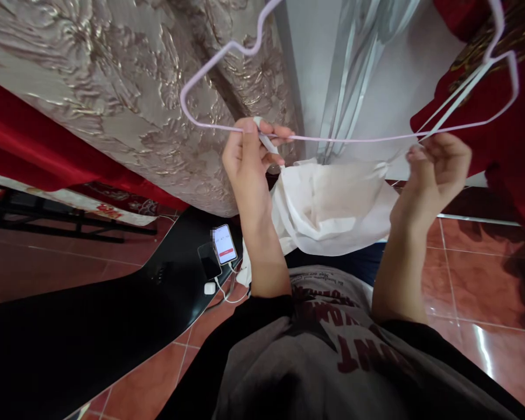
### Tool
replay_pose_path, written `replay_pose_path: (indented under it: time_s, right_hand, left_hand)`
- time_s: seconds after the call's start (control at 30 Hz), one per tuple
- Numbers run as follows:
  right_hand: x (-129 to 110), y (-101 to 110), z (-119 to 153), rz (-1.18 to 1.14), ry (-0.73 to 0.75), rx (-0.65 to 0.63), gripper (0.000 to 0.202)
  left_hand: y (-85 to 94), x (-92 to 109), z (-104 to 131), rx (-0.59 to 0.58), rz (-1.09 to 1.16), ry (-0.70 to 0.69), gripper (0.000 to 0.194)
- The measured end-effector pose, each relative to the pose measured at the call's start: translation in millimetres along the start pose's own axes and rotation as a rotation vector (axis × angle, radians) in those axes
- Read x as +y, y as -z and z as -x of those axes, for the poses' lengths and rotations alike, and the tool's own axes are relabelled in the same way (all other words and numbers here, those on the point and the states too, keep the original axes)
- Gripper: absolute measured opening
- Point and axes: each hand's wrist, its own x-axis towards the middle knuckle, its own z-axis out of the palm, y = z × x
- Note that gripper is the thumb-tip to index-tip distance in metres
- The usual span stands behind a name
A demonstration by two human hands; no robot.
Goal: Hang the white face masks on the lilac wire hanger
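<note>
A pale pink wire hanger (pixel 341 140) spans the upper middle, its long bar running between both hands. My left hand (pixel 251 146) is closed around the bar's left part and a white strap (pixel 266 142). White cloth (pixel 332 204) hangs below the bar, in front of my body. My right hand (pixel 435 169) is just under the bar's right part, fingers bent and pinched on a thin white strap (pixel 452 104), which stretches up to the hanger's right shoulder. The strap's lower end is blurred near my fingertips.
A black surface (pixel 157 309) at lower left bears a lit phone (pixel 225 244), a dark phone (pixel 209 261) and a white case (pixel 209 288) with cables. Shiny embossed fabric (pixel 114 105) hangs at left, red cloth (pixel 503 128) at right.
</note>
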Motion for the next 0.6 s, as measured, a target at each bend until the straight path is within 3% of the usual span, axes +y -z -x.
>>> replay_pose_path:
  time_s: [0.1,0.23,0.37,0.47,0.6]
  right_hand:
    - [5.6,3.6,-2.8,-0.013,-0.219,-0.116,0.02]
    - [0.1,-1.8,2.7,0.067,-0.001,-0.053,0.023]
    - [-20.3,-6.6,0.2,0.088,0.074,-0.191,0.015]
    - [-46.1,-15.3,-16.1,0.059,0.122,-0.326,0.016]
    - [-66.2,-29.2,-57.8,0.111,0.277,-0.312,0.033]
  left_hand:
    - [-0.3,-2.5,0.2,0.022,-0.013,-0.006,0.046]
    - [1.7,-6.2,-0.8,0.04,-0.068,0.0,0.039]
    - [2.7,-8.0,-3.3,0.074,-0.11,0.01,0.038]
    - [3.5,-8.7,-5.2,0.069,-0.097,0.006,0.039]
    - [7.5,-9.4,-6.4,0.01,-0.035,-0.019,0.042]
